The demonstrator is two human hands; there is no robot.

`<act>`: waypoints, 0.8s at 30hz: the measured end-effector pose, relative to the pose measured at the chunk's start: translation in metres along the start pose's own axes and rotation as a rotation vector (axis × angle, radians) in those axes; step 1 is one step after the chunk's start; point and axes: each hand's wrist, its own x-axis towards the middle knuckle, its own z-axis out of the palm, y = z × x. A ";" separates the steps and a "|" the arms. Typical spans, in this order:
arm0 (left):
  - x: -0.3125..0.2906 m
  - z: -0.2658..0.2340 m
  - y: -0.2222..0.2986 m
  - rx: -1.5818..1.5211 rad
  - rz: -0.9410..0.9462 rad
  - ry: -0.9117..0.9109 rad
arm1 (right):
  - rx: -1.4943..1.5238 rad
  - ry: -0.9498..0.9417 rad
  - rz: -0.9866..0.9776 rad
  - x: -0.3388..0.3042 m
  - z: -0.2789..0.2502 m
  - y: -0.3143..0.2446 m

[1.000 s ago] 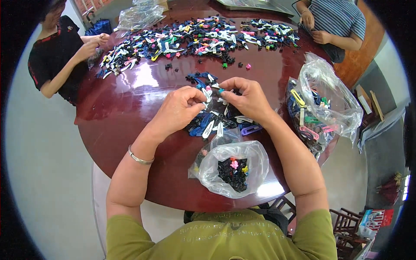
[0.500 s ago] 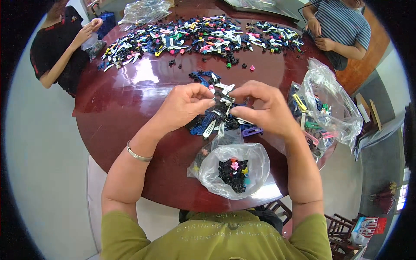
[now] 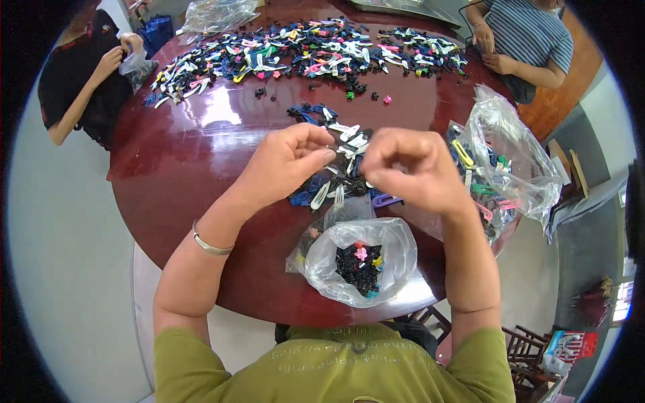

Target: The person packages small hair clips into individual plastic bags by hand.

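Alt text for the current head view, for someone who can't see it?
A left hand and blurred right hand are over a small pile of hair clips on a dark red table. At the near edge, an open clear bag holds mostly black pieces; a larger mixed pile spreads beyond, between two co-workers.

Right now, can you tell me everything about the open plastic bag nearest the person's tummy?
The bag looks like crinkly see-through plastic, its round mouth open upward. Inside are small black pieces, with a pink flower-shaped one and a few other colours. It sits near the edge of the dark red table; neither left hand nor right hand touches it.
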 end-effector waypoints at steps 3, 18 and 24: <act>0.006 -0.007 -0.017 0.699 0.410 0.100 | 0.056 -0.286 -0.008 -0.008 -0.008 -0.019; 0.005 -0.017 -0.010 1.017 0.395 0.000 | -0.856 0.039 -0.079 0.019 0.005 0.063; 0.026 -0.044 -0.032 0.929 0.439 0.291 | -0.681 0.117 -0.036 0.026 0.007 0.070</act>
